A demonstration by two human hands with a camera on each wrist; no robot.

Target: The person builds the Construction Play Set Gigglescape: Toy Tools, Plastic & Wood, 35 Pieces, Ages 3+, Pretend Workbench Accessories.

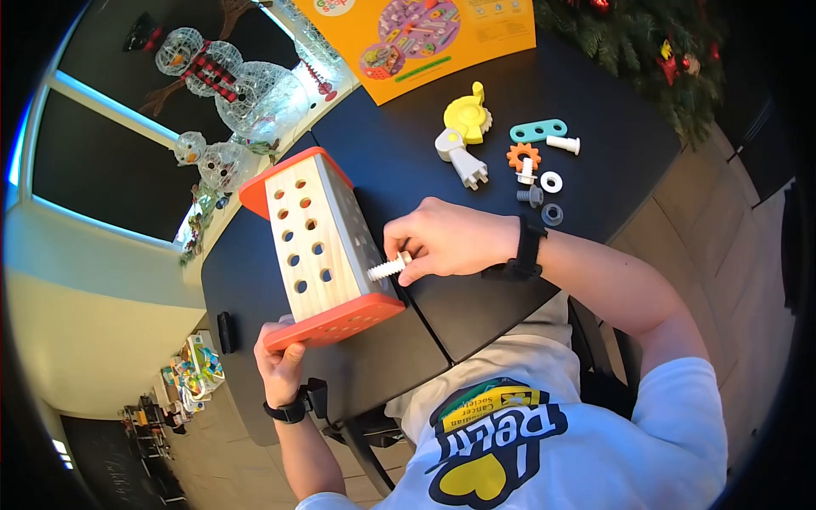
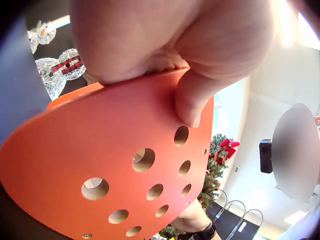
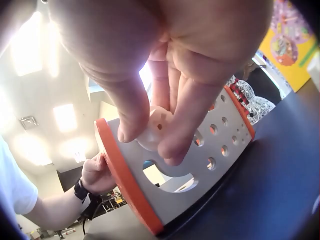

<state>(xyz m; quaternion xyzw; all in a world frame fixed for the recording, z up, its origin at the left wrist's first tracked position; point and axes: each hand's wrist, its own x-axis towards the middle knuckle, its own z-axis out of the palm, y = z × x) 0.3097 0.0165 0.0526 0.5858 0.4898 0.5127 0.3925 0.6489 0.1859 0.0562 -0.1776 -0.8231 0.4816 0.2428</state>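
Note:
My left hand (image 1: 279,361) grips the edge of the orange end panel (image 1: 340,321) of a toy toolbox. The box has a wooden face (image 1: 304,255) with two rows of round holes, and it lies tilted on the table. In the left wrist view, the thumb presses the panel's outer face near a hole. My right hand (image 1: 446,238) pinches a white toy bolt (image 1: 388,268) by its head, its threaded end pointing at the box. The right wrist view shows the bolt head (image 3: 155,131) between thumb and fingers, over the grey side panel (image 3: 175,205) with its curved cutout.
Farther back on the dark table lie a yellow and grey toy piece (image 1: 465,119), a teal strip (image 1: 538,130), an orange gear (image 1: 523,156), and several white and grey bolts and nuts. A yellow printed box (image 1: 476,47) stands behind. Wire snowmen (image 1: 255,93) line the window side.

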